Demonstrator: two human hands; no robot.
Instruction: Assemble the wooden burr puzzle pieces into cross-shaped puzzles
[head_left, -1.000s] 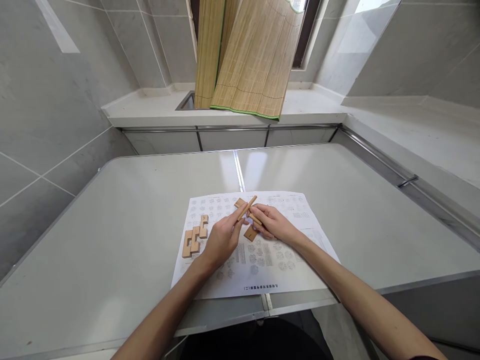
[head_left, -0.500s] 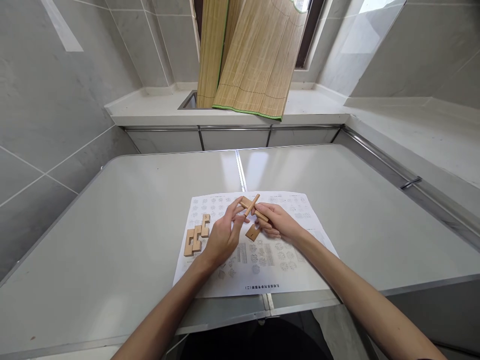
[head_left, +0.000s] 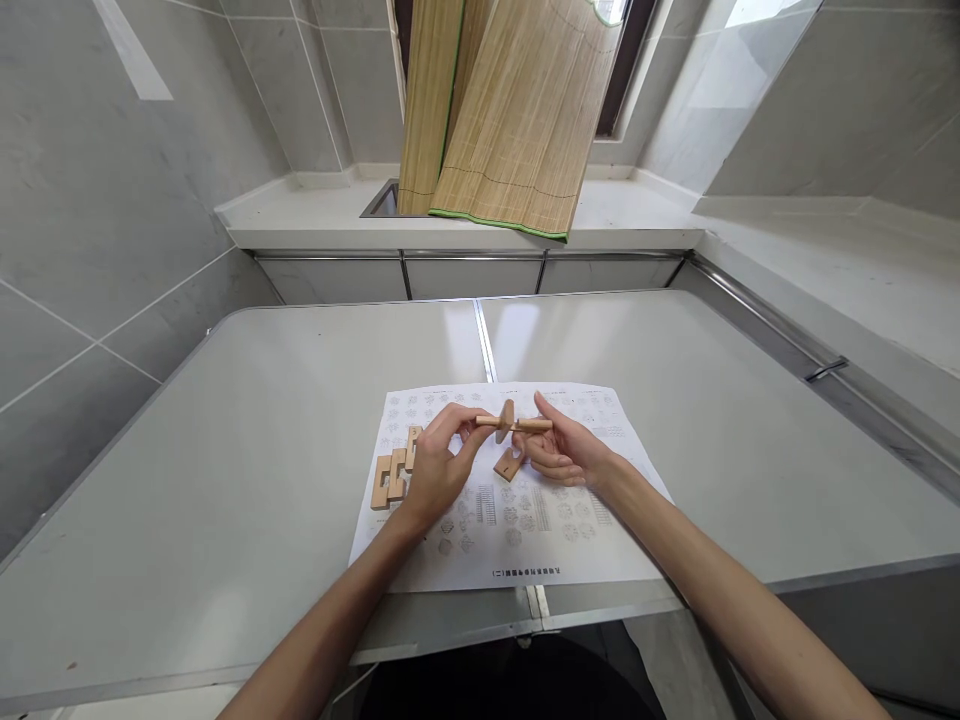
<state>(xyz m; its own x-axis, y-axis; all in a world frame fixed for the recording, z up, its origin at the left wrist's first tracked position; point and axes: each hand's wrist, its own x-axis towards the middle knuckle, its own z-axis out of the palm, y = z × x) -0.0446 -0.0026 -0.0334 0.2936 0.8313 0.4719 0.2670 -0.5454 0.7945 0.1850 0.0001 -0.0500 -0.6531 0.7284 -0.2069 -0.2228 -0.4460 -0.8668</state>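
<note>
Two interlocked wooden puzzle pieces (head_left: 505,420) are held crosswise above a printed sheet (head_left: 540,560). My left hand (head_left: 444,455) pinches the left end of the joined pieces between thumb and fingers. At their right end, my right hand (head_left: 562,445) supports them on curled fingers, its thumb raised off the wood. Beneath the right fingers a loose notched puzzle piece (head_left: 507,466) lies on the paper, partly covered. Beside my left hand, several notched wooden pieces (head_left: 381,483) sit in a stepped row, the farthest partly hidden by the hand.
The sheet lies on a pale folding table (head_left: 225,450) with a metal seam (head_left: 484,340) down its middle. Behind it runs a white ledge (head_left: 315,222) with a metal rail. A bamboo mat (head_left: 517,130) hangs over a sink edge (head_left: 379,200) by the window.
The crossed pieces have been turned, so one now lies level and the other stands across it. My right thumb has lifted. My left hand has shifted slightly, covering part of the row.
</note>
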